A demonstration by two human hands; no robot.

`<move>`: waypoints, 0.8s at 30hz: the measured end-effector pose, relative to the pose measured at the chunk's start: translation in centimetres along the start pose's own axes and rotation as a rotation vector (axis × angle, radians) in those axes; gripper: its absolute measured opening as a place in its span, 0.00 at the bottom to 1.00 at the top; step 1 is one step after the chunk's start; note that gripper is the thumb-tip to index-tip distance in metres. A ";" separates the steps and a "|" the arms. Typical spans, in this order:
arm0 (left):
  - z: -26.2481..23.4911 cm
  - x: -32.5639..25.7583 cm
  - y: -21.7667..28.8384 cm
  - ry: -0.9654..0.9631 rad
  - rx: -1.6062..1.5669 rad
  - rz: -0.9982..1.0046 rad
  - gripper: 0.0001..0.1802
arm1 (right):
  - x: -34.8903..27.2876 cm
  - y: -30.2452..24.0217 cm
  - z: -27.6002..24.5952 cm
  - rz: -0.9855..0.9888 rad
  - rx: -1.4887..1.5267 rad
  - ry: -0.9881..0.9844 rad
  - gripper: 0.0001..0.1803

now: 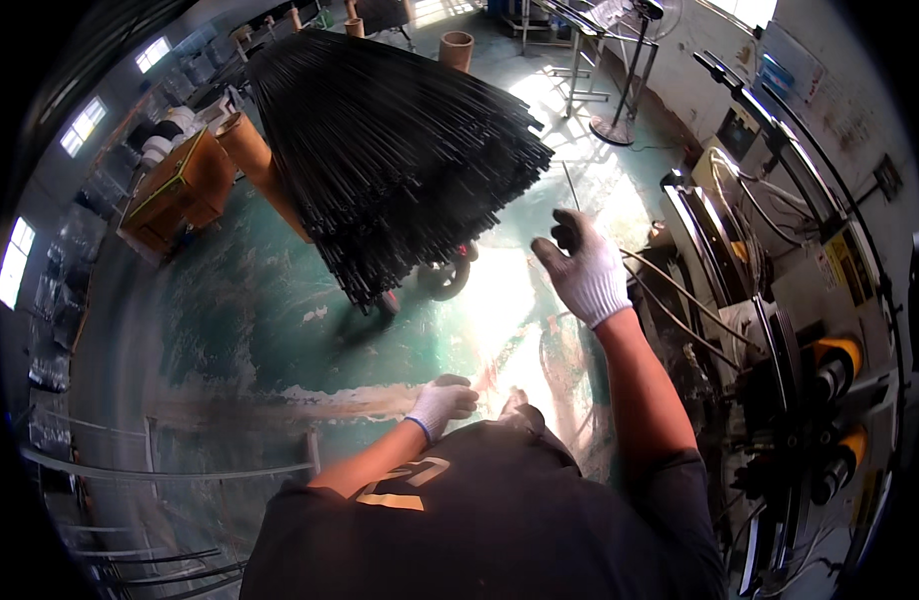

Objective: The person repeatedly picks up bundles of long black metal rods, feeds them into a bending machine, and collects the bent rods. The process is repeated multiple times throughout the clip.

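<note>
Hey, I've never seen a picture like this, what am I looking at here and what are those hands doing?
This is one wide, curved view from a camera worn on a person's head, looking down at their own gloved hands in a workshop. The right hand is raised and pinches a thin dark rod. The left hand is closed near the person's waist; what it holds, if anything, is unclear. Ahead, a big bundle of black rods fans out over the green floor. A metal machine stands on the right.

Single head-worn fisheye view, looking steeply down, close over workshop floor (280, 300)
</note>
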State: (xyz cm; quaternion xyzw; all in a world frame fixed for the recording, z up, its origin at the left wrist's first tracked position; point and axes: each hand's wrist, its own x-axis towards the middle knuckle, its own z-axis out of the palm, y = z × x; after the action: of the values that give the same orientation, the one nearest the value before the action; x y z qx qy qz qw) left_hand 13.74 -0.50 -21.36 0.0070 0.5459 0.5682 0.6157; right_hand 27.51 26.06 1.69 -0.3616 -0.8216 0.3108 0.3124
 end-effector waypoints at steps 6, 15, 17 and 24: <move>0.0 2.8 5.6 0.226 -0.080 0.312 0.11 | 17.3 -8.5 7.6 -0.230 -0.298 -0.234 0.40; -4.4 5.6 7.0 0.269 -0.334 -0.056 0.15 | 26.9 -15.1 18.4 -0.033 -0.594 -0.572 0.48; -5.6 7.0 7.8 0.316 -0.199 0.117 0.15 | 28.1 -14.4 19.2 -0.050 -0.522 -0.647 0.43; -7.6 10.0 10.9 0.236 -0.113 0.031 0.13 | 31.6 -10.5 18.7 0.071 -0.271 -0.507 0.32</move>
State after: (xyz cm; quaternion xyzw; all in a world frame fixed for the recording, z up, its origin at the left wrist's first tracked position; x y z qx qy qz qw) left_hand -1.43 5.81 -24.21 -0.0862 0.5815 0.6043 0.5379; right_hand -7.68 39.89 7.12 -0.3395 -0.8943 0.2895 0.0351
